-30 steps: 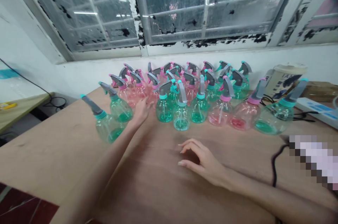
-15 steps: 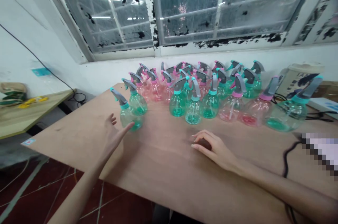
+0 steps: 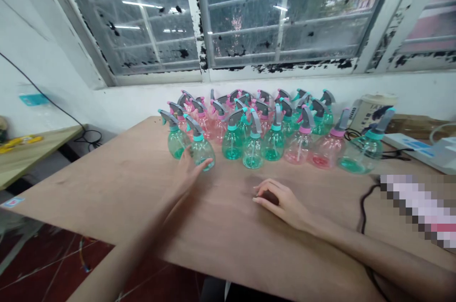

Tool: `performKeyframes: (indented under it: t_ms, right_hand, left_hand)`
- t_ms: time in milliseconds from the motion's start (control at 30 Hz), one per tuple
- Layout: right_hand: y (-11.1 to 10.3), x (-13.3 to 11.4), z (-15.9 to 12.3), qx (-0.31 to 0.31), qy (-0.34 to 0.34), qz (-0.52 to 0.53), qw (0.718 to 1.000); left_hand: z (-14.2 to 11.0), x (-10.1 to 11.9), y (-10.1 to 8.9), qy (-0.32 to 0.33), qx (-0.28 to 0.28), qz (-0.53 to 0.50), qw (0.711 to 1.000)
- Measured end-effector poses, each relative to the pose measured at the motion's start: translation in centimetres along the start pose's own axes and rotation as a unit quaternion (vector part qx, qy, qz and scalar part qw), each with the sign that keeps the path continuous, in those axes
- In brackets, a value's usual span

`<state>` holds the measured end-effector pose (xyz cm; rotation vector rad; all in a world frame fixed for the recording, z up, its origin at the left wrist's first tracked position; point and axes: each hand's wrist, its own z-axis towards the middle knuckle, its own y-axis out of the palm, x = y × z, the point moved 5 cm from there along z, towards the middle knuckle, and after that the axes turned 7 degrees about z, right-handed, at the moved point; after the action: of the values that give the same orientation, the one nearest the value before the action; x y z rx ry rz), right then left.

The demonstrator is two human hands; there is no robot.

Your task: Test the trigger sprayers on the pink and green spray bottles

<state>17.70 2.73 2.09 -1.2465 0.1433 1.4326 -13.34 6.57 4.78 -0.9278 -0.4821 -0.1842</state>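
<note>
Brown tabletop, barred window, left hand clasping spray bottle, right hand loosely spread

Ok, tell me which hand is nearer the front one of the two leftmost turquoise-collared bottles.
Left. The left hand is at the lower left of that bottle, thumb at its front; the right hand is apart, to its right and nearer the camera.

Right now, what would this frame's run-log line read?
left hand: around lower part of teal-collared spray bottle | right hand: loosely curled, holding nothing, over table | other spray bottles: pink and green, standing nearby
</note>
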Motion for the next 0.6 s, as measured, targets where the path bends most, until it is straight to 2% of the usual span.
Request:
performKeyframes:
  t_ms: [167, 267, 400, 467, 600]
  right_hand:
    - [0.0, -0.1, -0.1, 0.010, -0.014, -0.008, 1.000]
    - [0.1, -0.1, -0.1, 0.009, -0.022, -0.011, 1.000]
    - [0.2, 0.0, -0.1, 0.003, -0.006, -0.022, 1.000]
    - [0.1, 0.2, 0.0, 0.007, 0.006, -0.031, 0.999]
    - [-0.2, 1.1, 0.7, 0.039, 0.036, -0.030, 0.998]
  left_hand:
    - [2.7, 1.2, 0.0, 0.005, -0.002, 0.019, 1.000]
    - [2.1, 2.0, -0.2, 0.007, 0.031, 0.029, 0.999]
    - [0.0, 3.2, -0.3, 0.022, 0.088, 0.032, 0.995]
    - [-0.5, 4.4, 0.2, 0.051, 0.081, 0.020, 0.995]
    - [0.4, 7.5, 2.7, 0.109, 0.014, -0.013, 0.994]
